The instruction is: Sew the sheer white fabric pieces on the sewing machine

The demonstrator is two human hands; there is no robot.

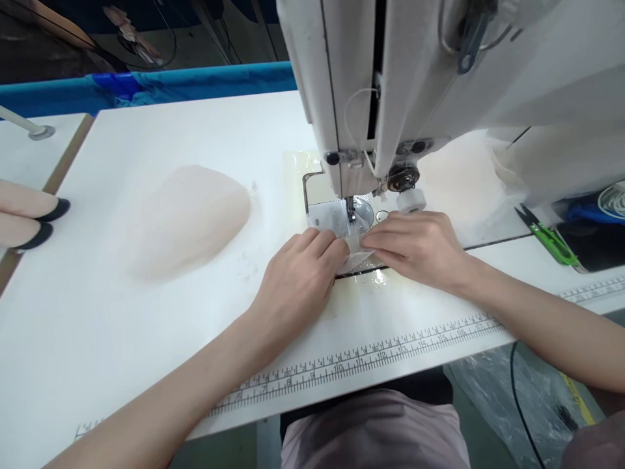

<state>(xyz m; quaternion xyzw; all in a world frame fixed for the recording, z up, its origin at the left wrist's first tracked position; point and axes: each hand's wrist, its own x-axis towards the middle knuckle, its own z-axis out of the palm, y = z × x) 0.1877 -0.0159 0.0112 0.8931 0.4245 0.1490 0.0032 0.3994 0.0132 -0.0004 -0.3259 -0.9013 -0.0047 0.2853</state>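
Observation:
A small piece of thin, sheer white fabric [359, 260] lies just in front of the presser foot [350, 210] of a white sewing machine [351, 98]. My left hand [303, 270] has its fingers curled closed on the fabric's left side. From the right, my right hand [418, 251] pinches the same fabric, fingertips close to the foot. Part of the fabric is hidden under my fingers. Beneath the foot shows the shiny metal needle plate [328, 213].
A sheer beige fabric piece [200, 215] lies left on the white table [161, 332]. More pale fabric [461, 185] sits right of the needle. Green-handled thread snips [551, 242] rest farther right. Two beige, black-ended pieces [27, 215] are at the left edge. A printed ruler [356, 366] runs along the front.

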